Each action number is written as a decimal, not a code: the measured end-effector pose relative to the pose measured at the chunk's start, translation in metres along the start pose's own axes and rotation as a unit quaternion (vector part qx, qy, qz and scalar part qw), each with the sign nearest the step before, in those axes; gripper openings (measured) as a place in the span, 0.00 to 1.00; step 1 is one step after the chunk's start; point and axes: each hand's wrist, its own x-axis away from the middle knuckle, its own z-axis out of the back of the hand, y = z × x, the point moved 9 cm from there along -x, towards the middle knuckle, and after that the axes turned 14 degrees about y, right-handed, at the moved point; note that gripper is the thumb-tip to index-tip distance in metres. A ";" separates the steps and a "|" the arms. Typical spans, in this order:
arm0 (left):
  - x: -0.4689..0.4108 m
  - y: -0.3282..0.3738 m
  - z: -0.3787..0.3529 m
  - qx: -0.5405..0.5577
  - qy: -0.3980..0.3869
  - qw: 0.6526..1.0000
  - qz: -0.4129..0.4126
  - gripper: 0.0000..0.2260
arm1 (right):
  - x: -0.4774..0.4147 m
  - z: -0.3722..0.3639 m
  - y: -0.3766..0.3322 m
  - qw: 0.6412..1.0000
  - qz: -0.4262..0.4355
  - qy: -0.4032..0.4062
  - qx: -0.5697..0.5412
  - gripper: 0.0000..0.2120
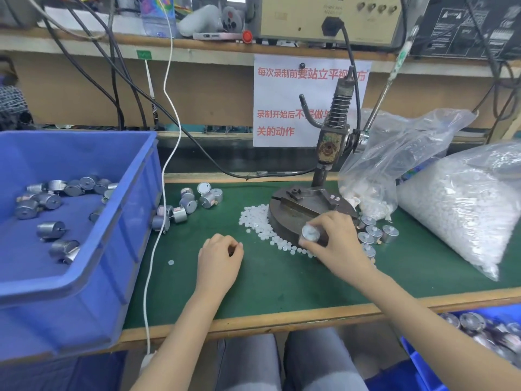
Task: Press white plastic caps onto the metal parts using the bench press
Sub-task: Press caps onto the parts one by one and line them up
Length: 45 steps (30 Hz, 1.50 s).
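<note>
Fingers of our right hand (pixel 332 238) clamped on metal part (pixel 312 238), left hand (pixel 221 255) curled, hold unclear | step: loading press (pixel 329 142) | next: we seat part squarely under ram (pixel 321 176)

The bench top (pixel 282 277) is covered in a matt green mat with no shine to it, edged in bare pale wood. The crate (pixel 112 249) is smooth blue plastic with a soft sheen. The metal parts (pixel 50 230) lying in it are silvery and brushed, catching the light. The plastic caps (pixel 259 224) look milky, half-translucent. The press (pixel 304 204) is dark worn metal, scuffed and dull, its spring blackened. The bags (pixel 465 210) are thin clear film, crinkled and glossy. The sign (pixel 282 103) is plain white paper, the trousers (pixel 248 362) grey cloth
</note>
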 end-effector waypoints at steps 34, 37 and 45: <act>0.013 0.069 -0.049 -0.130 -0.042 0.949 -0.285 0.08 | 0.030 -0.020 -0.054 0.988 0.094 0.122 -0.022 0.17; 0.015 0.075 -0.043 -0.140 -0.024 0.943 -0.302 0.06 | 0.030 -0.022 -0.057 0.988 0.099 0.117 -0.022 0.17; -0.001 0.029 -0.010 -0.085 -0.014 0.975 -0.207 0.08 | 0.028 -0.026 -0.055 0.990 0.093 0.096 -0.033 0.17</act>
